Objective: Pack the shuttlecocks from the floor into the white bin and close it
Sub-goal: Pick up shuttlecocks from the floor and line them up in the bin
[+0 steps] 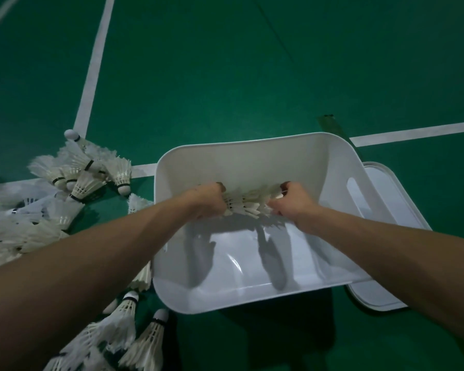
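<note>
**White feather shuttlecocks [248, 204] held inside rectangular white plastic bin [239, 148]**

The left hand [208, 200] and right hand [292, 202] each clench one end of the nested bunch, off the bottom. Beside the bin, loose shuttlecocks [78, 178] lie heaped on the green court floor [225, 76]; a flat white lid [402, 210] lies opposite.

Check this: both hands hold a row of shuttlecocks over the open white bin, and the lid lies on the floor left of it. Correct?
Only the side is wrong: in the head view the lid lies on the floor right of the bin.
</note>
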A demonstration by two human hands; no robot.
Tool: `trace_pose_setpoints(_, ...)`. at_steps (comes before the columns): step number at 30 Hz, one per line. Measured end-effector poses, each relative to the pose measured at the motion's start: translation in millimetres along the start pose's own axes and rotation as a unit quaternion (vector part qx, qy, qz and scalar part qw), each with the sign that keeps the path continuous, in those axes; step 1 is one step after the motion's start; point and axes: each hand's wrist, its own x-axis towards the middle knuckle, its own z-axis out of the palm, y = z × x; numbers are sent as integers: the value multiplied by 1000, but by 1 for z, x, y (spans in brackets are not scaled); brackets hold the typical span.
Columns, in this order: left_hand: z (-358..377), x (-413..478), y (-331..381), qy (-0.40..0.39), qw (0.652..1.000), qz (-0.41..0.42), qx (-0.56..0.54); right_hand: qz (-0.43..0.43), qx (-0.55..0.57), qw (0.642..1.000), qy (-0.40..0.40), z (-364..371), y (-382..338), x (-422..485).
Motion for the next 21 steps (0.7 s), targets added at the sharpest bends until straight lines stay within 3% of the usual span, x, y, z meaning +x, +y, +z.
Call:
trace_pose_setpoints(14,-6,-2,2,-51,992,52,108,27,-10,998,-52,3,4,14)
trace_pose_setpoints(21,-3,1,-3,-62,998,24,22,28,10,998,-50,4,4,17)
